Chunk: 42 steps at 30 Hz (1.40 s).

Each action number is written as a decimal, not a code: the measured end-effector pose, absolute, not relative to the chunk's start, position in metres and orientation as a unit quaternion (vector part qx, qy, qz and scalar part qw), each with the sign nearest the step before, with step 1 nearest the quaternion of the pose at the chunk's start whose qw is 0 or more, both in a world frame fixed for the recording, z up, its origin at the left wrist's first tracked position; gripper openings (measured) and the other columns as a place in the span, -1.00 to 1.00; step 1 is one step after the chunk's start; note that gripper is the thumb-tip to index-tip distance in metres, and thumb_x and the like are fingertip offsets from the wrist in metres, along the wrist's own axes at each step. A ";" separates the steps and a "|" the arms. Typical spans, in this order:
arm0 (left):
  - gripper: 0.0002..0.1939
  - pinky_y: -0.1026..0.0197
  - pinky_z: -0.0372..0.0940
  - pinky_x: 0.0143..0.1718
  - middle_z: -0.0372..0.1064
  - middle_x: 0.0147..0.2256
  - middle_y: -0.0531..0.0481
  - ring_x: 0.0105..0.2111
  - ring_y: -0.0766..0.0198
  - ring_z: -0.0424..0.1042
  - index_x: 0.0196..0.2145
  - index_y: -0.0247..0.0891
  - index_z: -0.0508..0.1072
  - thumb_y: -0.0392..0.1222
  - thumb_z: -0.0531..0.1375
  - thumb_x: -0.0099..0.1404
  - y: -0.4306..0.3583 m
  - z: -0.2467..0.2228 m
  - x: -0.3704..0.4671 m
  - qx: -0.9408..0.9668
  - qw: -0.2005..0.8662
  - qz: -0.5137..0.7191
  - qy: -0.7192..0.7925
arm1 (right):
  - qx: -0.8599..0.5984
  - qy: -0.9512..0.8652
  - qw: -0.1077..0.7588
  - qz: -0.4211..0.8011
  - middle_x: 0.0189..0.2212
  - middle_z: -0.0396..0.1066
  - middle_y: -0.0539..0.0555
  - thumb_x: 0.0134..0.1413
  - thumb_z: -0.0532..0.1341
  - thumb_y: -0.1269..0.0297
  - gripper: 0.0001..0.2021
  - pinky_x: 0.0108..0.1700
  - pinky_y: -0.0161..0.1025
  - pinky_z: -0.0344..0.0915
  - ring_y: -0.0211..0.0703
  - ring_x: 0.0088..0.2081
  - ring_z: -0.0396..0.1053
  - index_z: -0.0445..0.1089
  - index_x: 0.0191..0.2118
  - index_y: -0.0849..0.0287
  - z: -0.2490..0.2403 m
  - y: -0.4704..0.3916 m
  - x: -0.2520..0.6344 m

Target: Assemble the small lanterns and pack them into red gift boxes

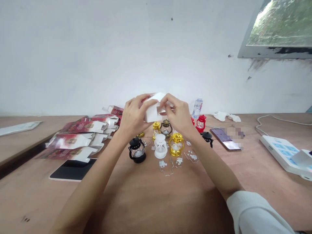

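A small white box (152,112) is held up above the table, in front of the wall. My left hand (135,114) grips it from the left, fingers wrapped round its side. On the right, my right hand (175,112) is closed with bent fingers at the box's open end. Below stand several small lanterns: a black one (137,151), a white one (160,147), a gold one (176,145) and a dark bronze one (166,128). Farther right is a red lantern (201,123). Thin wire pieces (168,167) lie in front of them.
Flattened red and white boxes (78,139) are piled at the left, beside a black-screened tablet (71,169). To the right are a phone (225,139), a clear bottle (197,107), crumpled tissue (220,116) and a white power strip (285,152) with a cable.
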<state>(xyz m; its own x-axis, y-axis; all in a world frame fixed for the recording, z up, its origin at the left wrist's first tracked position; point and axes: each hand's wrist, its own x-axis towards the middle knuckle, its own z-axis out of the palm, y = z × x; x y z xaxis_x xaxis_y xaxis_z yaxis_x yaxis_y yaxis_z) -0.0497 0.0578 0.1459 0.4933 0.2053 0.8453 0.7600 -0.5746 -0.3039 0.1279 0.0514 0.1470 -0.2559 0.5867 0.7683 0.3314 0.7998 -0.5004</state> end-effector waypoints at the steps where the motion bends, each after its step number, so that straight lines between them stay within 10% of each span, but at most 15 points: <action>1: -0.50 0.03 0.24 -0.09 0.28 0.05 -0.16 -0.01 0.04 0.35 0.05 -0.08 0.17 -0.09 0.22 0.18 0.058 0.146 -0.051 -0.794 0.347 -0.395 -0.306 | -0.297 -0.772 0.551 0.112 -0.31 0.40 0.00 0.19 -0.06 0.46 -0.73 -0.13 -0.13 0.41 -0.22 -0.24 0.41 0.34 -0.17 0.10 0.147 0.051 0.127; 20: -0.47 0.03 0.17 -0.17 0.35 0.00 -0.13 -0.11 0.05 0.37 0.00 0.00 0.27 0.22 0.22 0.14 0.073 0.142 -0.067 -0.766 0.409 -0.377 -0.322 | -0.277 -0.825 0.487 0.081 0.04 0.38 0.02 -0.05 0.33 0.32 -0.55 -0.04 -0.03 0.41 -0.05 0.01 0.36 0.35 0.03 0.03 0.163 0.053 0.148; 42: -0.45 0.02 0.34 -0.14 0.28 -0.10 -0.14 -0.09 0.10 0.31 0.13 -0.15 0.17 0.01 0.18 0.24 0.044 0.150 -0.049 -0.771 0.306 -0.516 -0.213 | -0.185 -0.766 0.532 0.309 -0.19 0.29 -0.01 0.14 0.07 0.25 -0.84 -0.22 -0.29 0.43 -0.23 -0.11 0.34 0.30 -0.18 0.13 0.170 0.038 0.147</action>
<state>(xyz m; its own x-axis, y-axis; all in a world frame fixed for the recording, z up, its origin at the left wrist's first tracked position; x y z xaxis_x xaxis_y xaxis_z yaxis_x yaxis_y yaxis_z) -0.0494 0.0441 0.1504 0.3761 0.0127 0.9265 0.6451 -0.7214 -0.2520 0.1466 0.0381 0.1696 -0.3649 0.6118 0.7018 -0.0464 0.7409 -0.6700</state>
